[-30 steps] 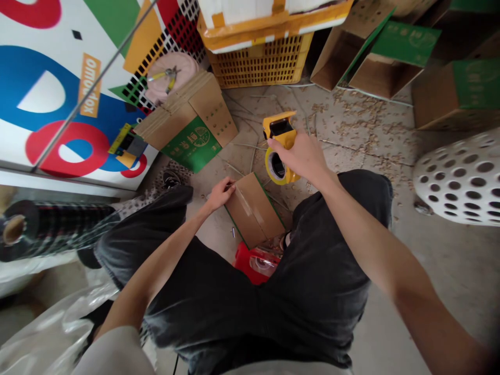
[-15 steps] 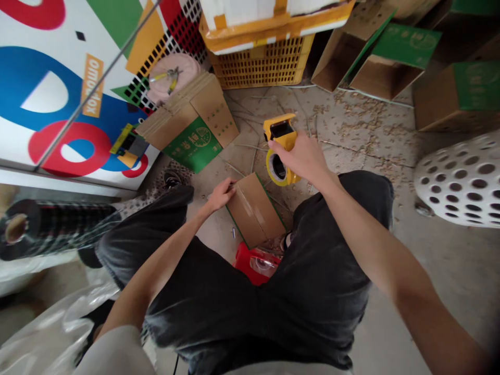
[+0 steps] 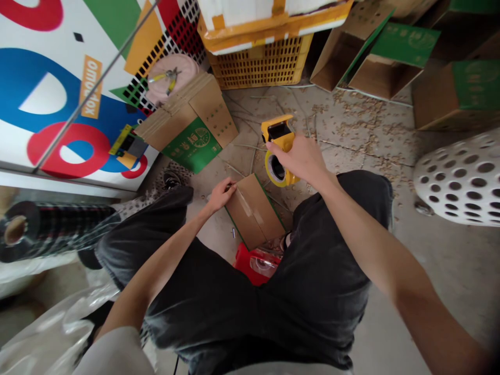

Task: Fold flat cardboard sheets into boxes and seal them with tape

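Between my knees a small brown cardboard box (image 3: 253,219) with green edges has clear tape along its middle seam. My left hand (image 3: 222,195) is at the box's upper left corner, its fingers curled and closed on the edge; the fingertips are partly hidden. Above and to the right of the box, my right hand (image 3: 302,156) is wrapped round a yellow tape dispenser (image 3: 287,136) with a tape roll in it. The dispenser is held apart from the box.
Folded cartons (image 3: 195,125) lean at the left, with pliers (image 3: 166,77) on a pink lid behind. A yellow crate (image 3: 258,65) and open boxes (image 3: 390,73) line the back. A white perforated basket (image 3: 464,179) stands right. A red object (image 3: 253,263) lies below the box.
The tape dispenser in my right hand has shifted very slightly left. My left hand and the box look almost the same.
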The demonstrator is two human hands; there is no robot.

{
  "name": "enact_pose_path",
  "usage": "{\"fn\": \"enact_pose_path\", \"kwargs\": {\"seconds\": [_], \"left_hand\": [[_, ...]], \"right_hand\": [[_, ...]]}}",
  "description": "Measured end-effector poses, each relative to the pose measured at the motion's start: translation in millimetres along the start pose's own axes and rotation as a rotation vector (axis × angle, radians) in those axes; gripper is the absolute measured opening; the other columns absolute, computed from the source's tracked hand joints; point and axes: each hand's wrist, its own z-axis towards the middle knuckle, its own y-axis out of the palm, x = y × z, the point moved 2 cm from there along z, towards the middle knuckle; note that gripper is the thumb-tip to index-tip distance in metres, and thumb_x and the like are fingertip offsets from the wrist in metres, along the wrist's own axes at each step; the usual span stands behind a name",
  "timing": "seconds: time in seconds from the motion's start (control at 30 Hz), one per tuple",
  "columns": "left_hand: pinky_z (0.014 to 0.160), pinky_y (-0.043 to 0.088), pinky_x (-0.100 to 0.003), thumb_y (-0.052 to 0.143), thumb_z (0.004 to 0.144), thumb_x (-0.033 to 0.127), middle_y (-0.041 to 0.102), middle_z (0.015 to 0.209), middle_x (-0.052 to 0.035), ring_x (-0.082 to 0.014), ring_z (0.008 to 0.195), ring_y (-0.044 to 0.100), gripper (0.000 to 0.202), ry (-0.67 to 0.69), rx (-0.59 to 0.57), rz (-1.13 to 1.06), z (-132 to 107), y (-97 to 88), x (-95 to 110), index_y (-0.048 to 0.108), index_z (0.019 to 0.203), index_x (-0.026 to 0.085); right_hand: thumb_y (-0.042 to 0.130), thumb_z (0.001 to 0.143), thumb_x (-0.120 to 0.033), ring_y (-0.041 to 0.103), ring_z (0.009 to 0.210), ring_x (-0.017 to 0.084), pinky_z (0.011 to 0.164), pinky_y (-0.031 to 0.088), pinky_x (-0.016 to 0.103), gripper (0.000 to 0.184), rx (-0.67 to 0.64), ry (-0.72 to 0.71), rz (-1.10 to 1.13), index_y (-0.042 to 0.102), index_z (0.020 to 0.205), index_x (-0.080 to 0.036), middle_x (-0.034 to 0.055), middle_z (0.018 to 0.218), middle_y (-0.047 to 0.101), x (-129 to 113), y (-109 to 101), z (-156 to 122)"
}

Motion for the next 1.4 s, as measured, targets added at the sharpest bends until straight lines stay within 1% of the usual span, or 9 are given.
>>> {"fn": "enact_pose_path", "kwargs": {"seconds": [0.33, 0.43, 0.57, 0.7, 0.8, 0.97, 1.1, 1.23, 1.4], "left_hand": [[0.084, 0.051, -0.034, 0.045, 0.104, 0.039, 0.065, 0.087, -0.0042, -0.0214, 0.087, 0.063, 0.027, 0.065, 0.078, 0.08, 4.1, 10.1, 2.8, 0.054, 0.083, 0.024], [0.087, 0.052, -0.037, 0.043, 0.106, 0.041, 0.068, 0.092, -0.0069, -0.0233, 0.091, 0.064, 0.027, 0.132, 0.077, 0.149, 0.4, 12.4, 7.8, 0.058, 0.09, 0.023], [0.098, 0.053, -0.044, 0.053, 0.103, 0.045, 0.071, 0.115, -0.014, -0.0288, 0.108, 0.066, 0.027, 0.192, 0.04, 0.274, -6.6, 12.7, 14.9, 0.062, 0.113, 0.021], [0.107, 0.05, -0.052, 0.057, 0.101, 0.05, 0.065, 0.137, -0.0201, -0.0355, 0.128, 0.062, 0.045, 0.211, -0.007, 0.402, -11.4, 10.3, 18.7, 0.057, 0.132, 0.017], [0.111, 0.046, -0.056, 0.064, 0.095, 0.058, 0.057, 0.149, -0.0247, -0.0409, 0.137, 0.056, 0.069, 0.24, -0.028, 0.47, -14.3, 11.0, 21.5, 0.049, 0.145, 0.013], [0.118, 0.038, -0.062, 0.078, 0.076, 0.075, 0.049, 0.153, -0.0316, -0.0495, 0.141, 0.049, 0.119, 0.257, -0.048, 0.491, -19.4, 18.1, 24.2, 0.03, 0.161, 0.007], [0.123, 0.029, -0.065, 0.086, 0.067, 0.074, 0.043, 0.157, -0.0345, -0.0527, 0.146, 0.042, 0.135, 0.281, -0.075, 0.476, -21.9, 21.4, 24.9, 0.023, 0.165, 0.005], [0.124, 0.032, -0.062, 0.091, 0.065, 0.066, 0.048, 0.154, -0.0305, -0.0498, 0.145, 0.046, 0.127, 0.293, -0.072, 0.435, -18.8, 18.5, 25.4, 0.031, 0.161, 0.009], [0.112, 0.049, -0.051, 0.086, 0.079, 0.048, 0.066, 0.138, -0.0218, -0.04, 0.128, 0.064, 0.089, 0.268, -0.12, 0.391, -8.8, 8.3, 23.6, 0.048, 0.152, 0.015]], "right_hand": [[0.057, 0.093, -0.08, 0.063, 0.123, 0.05, 0.101, 0.05, 0.064, 0.085, -0.014, 0.005, -0.013, 0.06, 0.138, -0.008, 0.0286, 0.12, 0.069, -3.4, -2.0, -1.3], [0.057, 0.091, -0.081, 0.064, 0.122, 0.049, 0.1, 0.05, 0.064, 0.085, -0.012, -0.001, -0.014, 0.061, 0.135, -0.009, 0.0281, 0.118, 0.07, -2.5, -1.7, -1.3], [0.058, 0.091, -0.08, 0.064, 0.122, 0.048, 0.1, 0.051, 0.062, 0.083, 0.004, -0.017, -0.008, 0.062, 0.135, -0.01, 0.0271, 0.117, 0.071, -1.7, -1.1, -1.5], [0.057, 0.093, -0.079, 0.064, 0.124, 0.048, 0.102, 0.049, 0.063, 0.083, -0.02, 0.006, -0.017, 0.061, 0.136, -0.009, 0.0282, 0.12, 0.07, -2.5, -1.0, -1.9], [0.057, 0.092, -0.08, 0.063, 0.125, 0.048, 0.103, 0.049, 0.063, 0.084, -0.022, -0.001, -0.006, 0.06, 0.137, -0.009, 0.0279, 0.121, 0.069, -2.6, -0.6, -1.8], [0.057, 0.092, -0.08, 0.063, 0.125, 0.049, 0.102, 0.049, 0.062, 0.085, -0.016, -0.012, -0.004, 0.058, 0.138, -0.009, 0.0288, 0.121, 0.069, -1.1, 0.3, -2.4], [0.059, 0.092, -0.079, 0.063, 0.124, 0.048, 0.102, 0.049, 0.062, 0.085, -0.004, -0.02, -0.012, 0.057, 0.14, -0.008, 0.028, 0.119, 0.07, -0.9, 0.4, -2.5], [0.059, 0.092, -0.078, 0.065, 0.122, 0.048, 0.101, 0.05, 0.061, 0.084, 0.001, -0.023, -0.012, 0.058, 0.139, -0.009, 0.0265, 0.117, 0.071, -1.1, 0.5, -2.6], [0.058, 0.092, -0.079, 0.064, 0.123, 0.049, 0.102, 0.05, 0.062, 0.085, -0.013, -0.018, -0.008, 0.058, 0.139, -0.009, 0.0273, 0.118, 0.07, -1.8, 0.5, -3.1]]}}
